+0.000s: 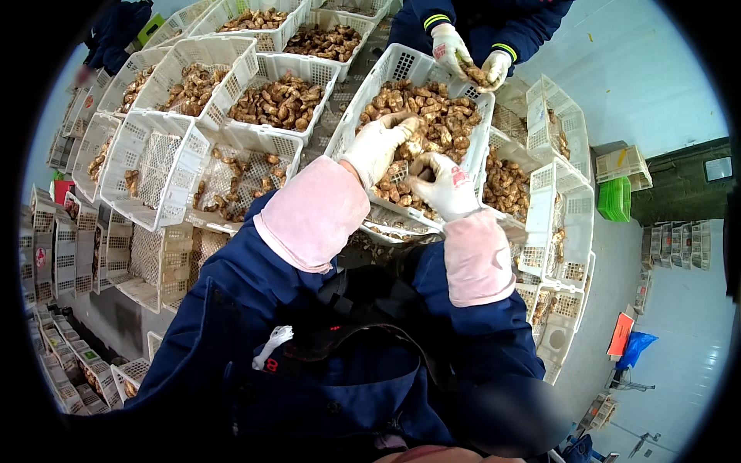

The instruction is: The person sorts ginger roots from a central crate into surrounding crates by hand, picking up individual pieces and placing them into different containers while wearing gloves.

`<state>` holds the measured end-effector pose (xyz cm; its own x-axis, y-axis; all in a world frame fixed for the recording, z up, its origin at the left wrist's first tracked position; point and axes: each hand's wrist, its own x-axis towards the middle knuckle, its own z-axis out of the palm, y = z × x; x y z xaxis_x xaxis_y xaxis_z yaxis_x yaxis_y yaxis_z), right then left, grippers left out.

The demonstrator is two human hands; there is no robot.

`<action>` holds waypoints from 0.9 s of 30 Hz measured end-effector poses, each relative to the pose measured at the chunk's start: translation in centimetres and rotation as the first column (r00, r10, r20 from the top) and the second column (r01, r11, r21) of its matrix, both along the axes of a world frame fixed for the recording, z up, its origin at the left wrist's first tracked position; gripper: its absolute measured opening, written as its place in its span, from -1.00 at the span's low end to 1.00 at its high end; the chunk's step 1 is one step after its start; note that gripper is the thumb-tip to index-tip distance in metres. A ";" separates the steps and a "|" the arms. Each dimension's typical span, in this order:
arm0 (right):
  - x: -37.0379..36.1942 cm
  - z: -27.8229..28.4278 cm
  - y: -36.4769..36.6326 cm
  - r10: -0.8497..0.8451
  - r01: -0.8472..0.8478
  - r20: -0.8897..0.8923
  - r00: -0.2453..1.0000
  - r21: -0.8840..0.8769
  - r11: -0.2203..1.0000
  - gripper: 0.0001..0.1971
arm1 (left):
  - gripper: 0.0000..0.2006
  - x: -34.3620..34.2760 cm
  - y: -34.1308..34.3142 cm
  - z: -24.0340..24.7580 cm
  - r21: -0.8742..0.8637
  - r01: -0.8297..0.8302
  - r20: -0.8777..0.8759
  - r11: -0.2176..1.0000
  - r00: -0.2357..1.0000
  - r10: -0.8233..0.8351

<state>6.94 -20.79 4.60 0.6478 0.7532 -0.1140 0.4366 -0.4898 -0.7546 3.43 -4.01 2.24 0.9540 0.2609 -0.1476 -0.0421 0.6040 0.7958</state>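
Note:
Brown, knobby mushrooms (451, 119) fill much of a white perforated crate (349, 123) in front of me. Over its left part, my left hand (377, 148), in a white glove with a pink cuff, has its fingers closed round a mushroom, partly hidden by the glove. My right hand (448, 187), gloved alike, is near the crate's near right side. Its fingers and thumb curl together; what lies between them is hidden. Across the crate, another person's gloved hands (450, 50) hold a mushroom (475, 75).
More white crates with mushrooms (279, 102) stand at the left, some stacked. A tilted crate (147, 166) holds only a few. On the right are stacked crates (567, 224) and a green basket (615, 199). Crates also line the floor at the lower left.

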 end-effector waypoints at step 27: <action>-0.1 1.3 0.8 -0.191 0.174 -0.085 0.978 -0.175 0.969 -0.54 | -0.73 -0.1 0.7 0.4 -0.475 0.055 0.189 0.878 0.981 0.040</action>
<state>6.84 -19.98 5.87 0.7516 0.5879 -0.2991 0.2537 -0.6762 -0.6917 3.28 -3.34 2.59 0.9778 0.1974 -0.0709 -0.1552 0.9080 0.3891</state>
